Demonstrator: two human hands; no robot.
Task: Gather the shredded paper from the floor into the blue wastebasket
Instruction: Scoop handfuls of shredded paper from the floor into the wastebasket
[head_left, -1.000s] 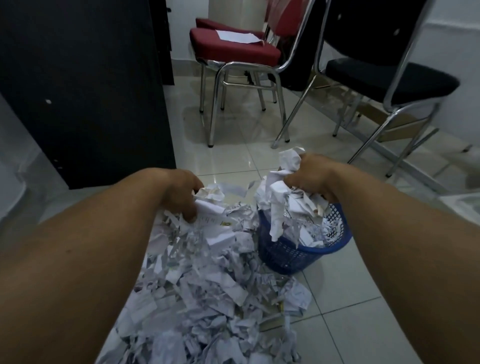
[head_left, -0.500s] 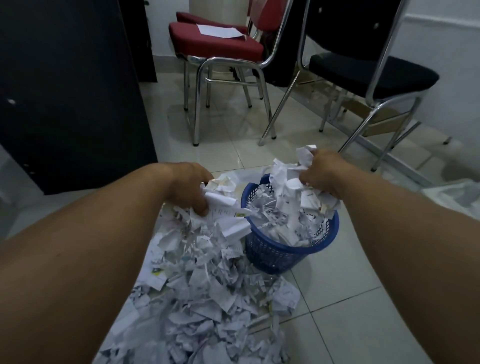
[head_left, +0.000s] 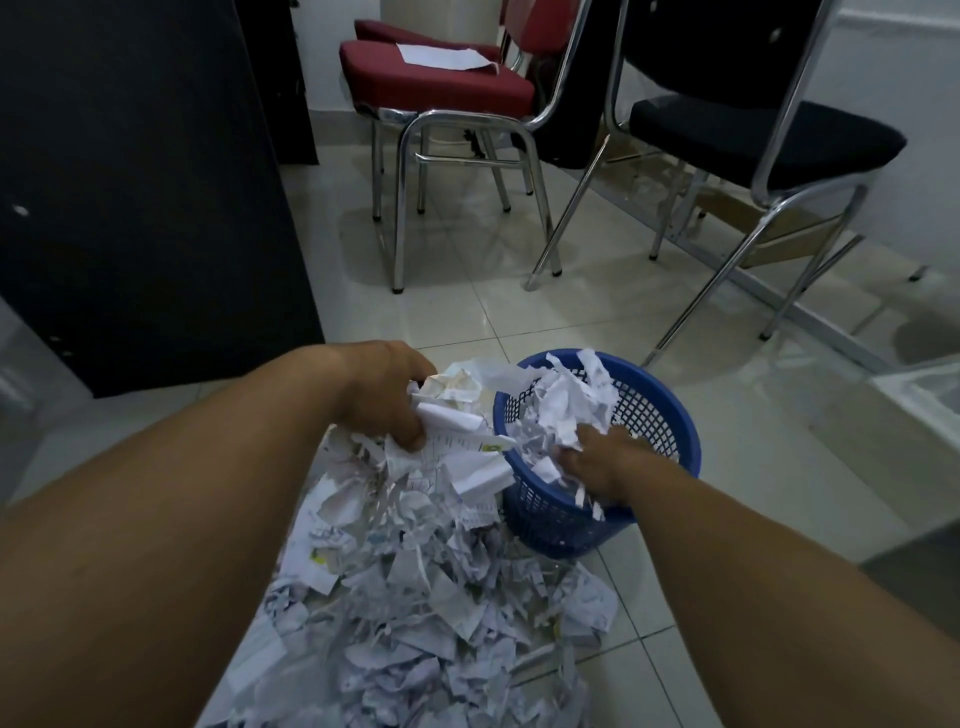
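Our right hand (head_left: 602, 462) has sunk from above into the blue wastebasket (head_left: 550, 519), grip unclear, fingers buried. Left hand (head_left: 384, 395) clutches the next bunch; most shredded paper (head_left: 415, 597) lies near-left on the floor.

Wastebasket (head_left: 662, 410) on floor, just right of left hand (head_left: 382, 392). Right hand (head_left: 605, 460) inside it, on the scraps. Shredded paper (head_left: 415, 613) heaped on floor below left hand and nearer than both hands, touching wastebasket's left wall; left hand grips its far edge. Cabinet (head_left: 130, 182) beyond left hand, leftward. Chair (head_left: 415, 85) beyond left hand, paper sheet (head_left: 441, 56) on seat. Second chair (head_left: 753, 130) beyond right hand.
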